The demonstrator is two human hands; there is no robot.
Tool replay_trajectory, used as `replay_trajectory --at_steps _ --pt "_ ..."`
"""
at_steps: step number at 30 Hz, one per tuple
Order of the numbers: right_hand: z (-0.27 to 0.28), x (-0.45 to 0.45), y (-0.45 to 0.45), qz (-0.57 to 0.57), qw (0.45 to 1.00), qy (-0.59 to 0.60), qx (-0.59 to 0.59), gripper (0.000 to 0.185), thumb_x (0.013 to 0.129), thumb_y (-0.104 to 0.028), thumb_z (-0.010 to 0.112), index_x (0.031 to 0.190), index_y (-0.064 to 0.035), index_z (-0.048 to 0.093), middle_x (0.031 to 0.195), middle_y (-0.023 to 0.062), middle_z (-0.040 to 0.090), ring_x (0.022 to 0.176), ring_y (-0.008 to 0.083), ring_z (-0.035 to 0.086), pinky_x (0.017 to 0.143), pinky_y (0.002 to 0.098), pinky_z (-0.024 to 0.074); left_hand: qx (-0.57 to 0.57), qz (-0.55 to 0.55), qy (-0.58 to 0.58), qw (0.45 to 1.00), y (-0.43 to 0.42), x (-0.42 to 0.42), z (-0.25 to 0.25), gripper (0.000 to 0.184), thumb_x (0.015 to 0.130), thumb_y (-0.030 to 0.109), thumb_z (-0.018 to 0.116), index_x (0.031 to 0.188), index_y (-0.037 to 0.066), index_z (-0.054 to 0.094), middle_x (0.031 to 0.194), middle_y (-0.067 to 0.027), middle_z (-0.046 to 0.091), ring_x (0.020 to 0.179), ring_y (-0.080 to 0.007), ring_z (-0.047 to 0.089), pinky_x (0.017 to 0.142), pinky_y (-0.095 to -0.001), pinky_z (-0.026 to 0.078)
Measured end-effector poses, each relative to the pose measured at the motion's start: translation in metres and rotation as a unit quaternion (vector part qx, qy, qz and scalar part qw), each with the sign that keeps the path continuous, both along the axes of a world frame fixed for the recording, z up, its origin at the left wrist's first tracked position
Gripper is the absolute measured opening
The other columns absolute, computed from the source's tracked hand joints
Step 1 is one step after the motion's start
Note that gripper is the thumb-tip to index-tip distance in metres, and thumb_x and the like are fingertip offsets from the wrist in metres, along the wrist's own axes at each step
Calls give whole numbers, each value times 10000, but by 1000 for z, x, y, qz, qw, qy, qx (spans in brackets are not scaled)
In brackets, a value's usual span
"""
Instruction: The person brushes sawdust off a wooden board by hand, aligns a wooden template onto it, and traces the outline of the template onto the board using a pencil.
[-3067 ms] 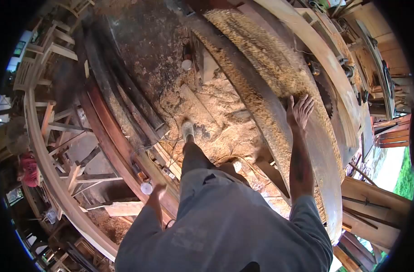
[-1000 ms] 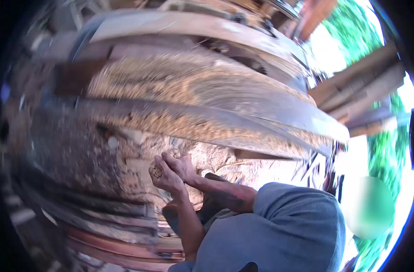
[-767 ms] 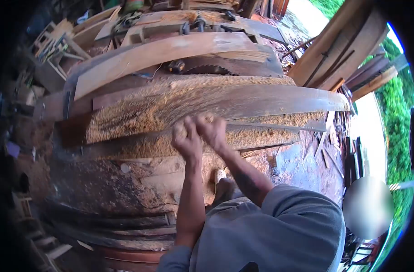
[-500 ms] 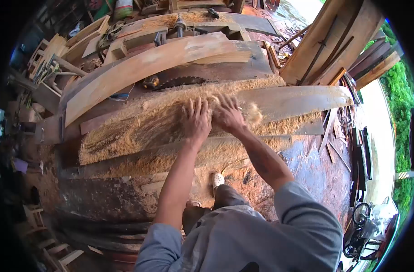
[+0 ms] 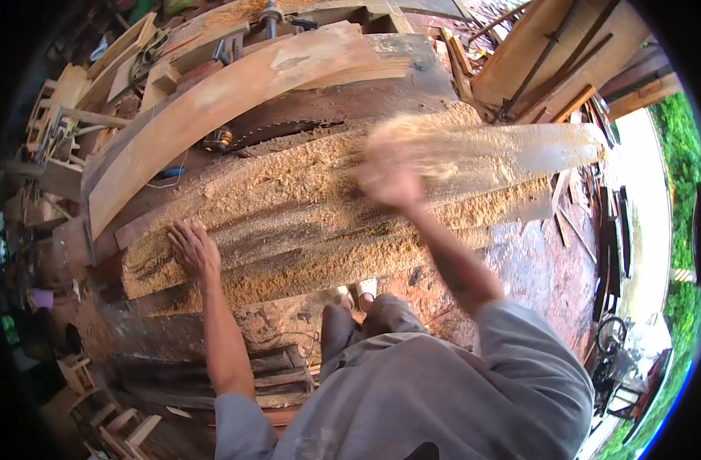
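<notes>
A long wooden board lies across the bench, much of it covered by loose sawdust. Toward its left end my left hand rests on the sawdust with fingers stretched out, holding nothing visible. My right hand is over the middle of the board, smeared by motion, so its fingers cannot be made out. Sawdust flies up just beyond that hand. A lower strip of wood with more sawdust runs along the near side.
Behind the board lie a wide curved plank, a yellow-and-black tool and a clamp. Large planks lean at the back right. Wood scraps lie on the floor to the right, near a parked motorcycle.
My hands have moved apart from the middle of the board: the left toward its left end, the right slightly rightward. Sawdust now spreads farther along the board's right part.
</notes>
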State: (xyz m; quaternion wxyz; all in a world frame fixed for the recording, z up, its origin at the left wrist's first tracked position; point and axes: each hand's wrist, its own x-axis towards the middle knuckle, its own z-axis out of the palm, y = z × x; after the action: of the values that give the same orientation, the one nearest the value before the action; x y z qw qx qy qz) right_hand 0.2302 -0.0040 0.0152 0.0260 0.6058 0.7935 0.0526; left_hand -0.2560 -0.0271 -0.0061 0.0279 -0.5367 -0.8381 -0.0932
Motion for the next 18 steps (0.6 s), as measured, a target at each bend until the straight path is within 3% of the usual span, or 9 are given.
replay_trajectory --at_steps 2,5,7,9,12,13,14,16,18 --pt "79 -149 -9 -126 902 350 -218 933 1009 -618 427 1636 8 132 1701 253 123 1565 419 165 1269 487 226 1 3 -51 999 0 6 12 679 1107 497 239 1646 83 229 1711 -157 201 1585 -338 159 1276 -517 148" --pt "69 -271 -14 241 949 75 -188 861 1053 -574 386 1647 -49 52 1720 215 22 1579 398 107 1296 491 134 1 -31 -112 993 0 -13 10 689 1101 496 262 1655 91 195 1724 -149 153 1593 -331 119 1277 -518 140" --pt "50 -266 -20 240 951 111 -163 679 1053 -379 396 1646 -107 212 1734 168 47 1583 406 72 1295 536 21 24 -46 50 997 -8 -29 -16 668 1106 452 279 1658 91 176 1730 -129 134 1597 -325 104 1282 -503 135" --pt "25 -194 -25 56 941 257 -212 639 1076 -312 318 1652 -103 140 1736 162 22 1588 384 58 1298 524 5 70 -51 -5 996 -21 -27 -21 635 1111 397 293 1661 104 175 1732 -108 141 1596 -319 113 1286 -497 126" --pt "15 -9 -36 -96 989 90 -70 585 1083 -172 198 1645 -71 70 1733 154 22 1595 337 -5 1287 499 -69 -27 19 8 999 -9 -22 -5 622 1116 397 278 1664 121 174 1730 -94 157 1593 -309 135 1286 -495 138" --pt "16 45 -31 -158 931 -310 110 569 1099 -179 116 1652 -84 19 1734 137 -25 1594 328 -10 1286 479 -78 -27 20 5 999 -10 -18 -1 622 1116 397 278 1664 121 174 1730 -94 157 1593 -309 135 1286 -495 138" --pt "-1 116 -34 -164 976 -30 141 561 1111 -208 91 1652 -79 21 1736 134 -7 1594 328 13 1289 462 -75 -33 25 -7 999 -11 -15 5 625 1117 407 269 1664 120 175 1729 -95 161 1592 -310 138 1285 -494 144" --pt "37 174 -23 -377 924 58 1 694 1086 -493 274 1654 -104 185 1719 207 106 1599 354 33 1289 516 87 -35 21 -24 999 -8 -9 15 641 1118 435 255 1657 96 186 1726 -119 162 1588 -331 146 1279 -502 156" --pt "40 206 -16 -431 884 177 23 730 1075 -520 292 1654 -88 187 1718 215 115 1596 374 57 1284 506 54 -41 27 -9 999 -9 1 22 651 1116 444 253 1657 89 176 1726 -130 149 1590 -333 136 1285 -501 140"
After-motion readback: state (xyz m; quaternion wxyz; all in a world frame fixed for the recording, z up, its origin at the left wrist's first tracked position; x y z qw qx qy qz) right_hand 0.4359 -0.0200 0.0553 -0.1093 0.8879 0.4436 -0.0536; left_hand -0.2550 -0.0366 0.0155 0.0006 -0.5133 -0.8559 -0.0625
